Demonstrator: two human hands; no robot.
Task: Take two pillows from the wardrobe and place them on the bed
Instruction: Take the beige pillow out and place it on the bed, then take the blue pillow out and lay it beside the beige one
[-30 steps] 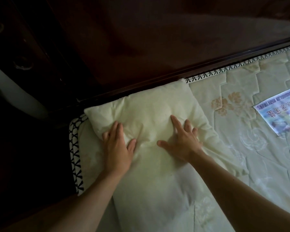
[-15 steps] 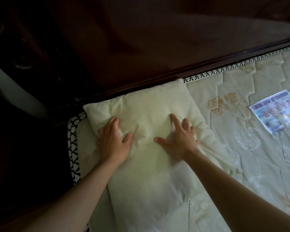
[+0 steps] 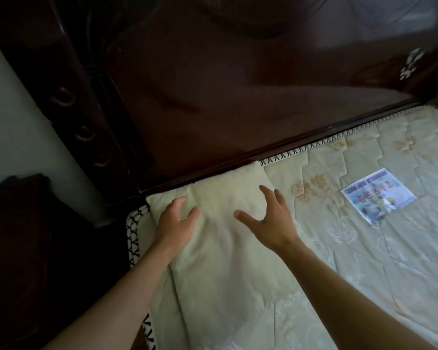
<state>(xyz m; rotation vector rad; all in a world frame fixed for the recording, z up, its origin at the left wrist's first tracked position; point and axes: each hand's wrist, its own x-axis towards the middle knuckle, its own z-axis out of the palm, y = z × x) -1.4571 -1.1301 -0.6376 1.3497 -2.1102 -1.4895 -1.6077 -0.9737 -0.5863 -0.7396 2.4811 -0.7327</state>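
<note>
A pale cream pillow (image 3: 228, 238) lies flat on the quilted mattress of the bed (image 3: 364, 261), its far edge against the dark headboard, at the bed's left corner. My left hand (image 3: 175, 223) hovers over the pillow's left part with fingers curled and apart. My right hand (image 3: 271, 221) is spread over its right part, fingers lifted and splayed. Neither hand holds anything. Only one pillow is in view.
A dark glossy wooden headboard (image 3: 238, 97) rises behind the bed. A printed label (image 3: 378, 197) lies on the mattress to the right. A dark bedside piece (image 3: 23, 236) stands left of the bed, with a pale wall (image 3: 15, 122) behind it.
Both hands were pressed flat on the pillow; now the fingers have lifted and curled off it. The view has tilted up, showing more headboard.
</note>
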